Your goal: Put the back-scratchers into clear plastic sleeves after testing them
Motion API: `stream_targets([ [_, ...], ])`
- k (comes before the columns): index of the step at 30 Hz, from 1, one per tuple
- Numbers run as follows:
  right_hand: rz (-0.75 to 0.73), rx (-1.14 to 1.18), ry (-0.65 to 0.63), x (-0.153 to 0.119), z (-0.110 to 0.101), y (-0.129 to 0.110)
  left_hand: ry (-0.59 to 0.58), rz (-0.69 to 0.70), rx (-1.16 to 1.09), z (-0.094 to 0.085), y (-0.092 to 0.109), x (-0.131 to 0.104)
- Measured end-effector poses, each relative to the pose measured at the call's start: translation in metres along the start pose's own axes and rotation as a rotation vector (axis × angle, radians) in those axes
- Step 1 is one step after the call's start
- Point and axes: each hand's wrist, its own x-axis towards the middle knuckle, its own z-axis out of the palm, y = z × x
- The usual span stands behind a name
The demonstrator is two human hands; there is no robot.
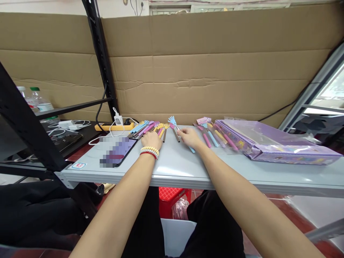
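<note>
My right hand (189, 137) pinches a blue hand-shaped stick (172, 121), its blue lower end showing below the fingers. My left hand (152, 140) rests on the table by a pile of colourful hand-topped sticks (141, 129); its fingertips are hard to make out. Between the hands, a pink-topped stick (174, 132) and a yellow-topped stick (165, 132) lie with dark handles. Right of my right hand are several more sticks in clear wrapping (220, 135), pink, blue and yellow.
A phone (119, 152) with a cable lies left on the grey table (177, 172). Behind it is a yellow power strip (107, 127). A purple box (290, 153) with clear plastic stands right. Cardboard (215, 64) closes the back; a black shelf post (100, 57) rises left.
</note>
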Motion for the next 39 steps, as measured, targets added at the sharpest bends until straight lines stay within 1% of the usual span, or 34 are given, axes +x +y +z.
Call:
stream_targets([
  [3, -0.097, -0.142, -0.060, -0.002, 0.002, 0.000, -0.013, 0.004, -0.005, 0.001, -0.001, 0.001],
  [5, -0.138, -0.187, -0.104, -0.003, 0.003, 0.000, 0.001, 0.013, -0.010, 0.003, -0.001, 0.002],
  [7, -0.135, -0.198, -0.120, -0.003, 0.003, -0.001, 0.040, 0.041, -0.020, 0.003, 0.000, 0.001],
  [11, -0.082, -0.166, -0.089, -0.003, 0.003, -0.001, 0.110, 0.153, -0.030, -0.002, 0.005, 0.000],
  [13, -0.063, -0.133, -0.084, -0.004, 0.003, -0.001, 0.110, 0.211, -0.014, -0.008, 0.007, 0.004],
  [16, -0.062, -0.119, -0.097, -0.003, 0.004, 0.000, 0.061, 0.257, -0.002, -0.017, 0.004, 0.015],
  [18, -0.074, -0.128, -0.111, -0.003, 0.005, 0.001, 0.031, 0.253, 0.010, -0.019, -0.002, 0.022],
  [20, -0.089, -0.144, -0.114, -0.002, 0.005, 0.003, 0.027, 0.220, 0.021, -0.018, -0.010, 0.026],
  [22, -0.101, -0.167, -0.110, -0.001, 0.006, 0.004, 0.031, 0.170, 0.017, -0.014, -0.018, 0.027],
  [24, -0.104, -0.186, -0.113, -0.001, 0.007, 0.004, 0.011, 0.132, -0.005, -0.010, -0.025, 0.024],
  [26, -0.100, -0.191, -0.123, -0.001, 0.007, 0.004, -0.003, 0.138, -0.018, -0.007, -0.028, 0.022],
  [30, -0.097, -0.200, -0.125, -0.003, 0.007, 0.002, 0.026, 0.223, -0.053, -0.007, -0.028, 0.018],
  [32, -0.096, -0.199, -0.124, -0.003, 0.007, 0.002, 0.030, 0.239, -0.098, -0.009, -0.026, 0.017],
  [35, -0.092, -0.190, -0.128, -0.004, 0.007, 0.002, 0.023, 0.229, -0.162, -0.012, -0.023, 0.017],
  [39, -0.084, -0.174, -0.140, -0.003, 0.006, 0.002, 0.046, 0.160, -0.191, -0.013, -0.021, 0.015],
])
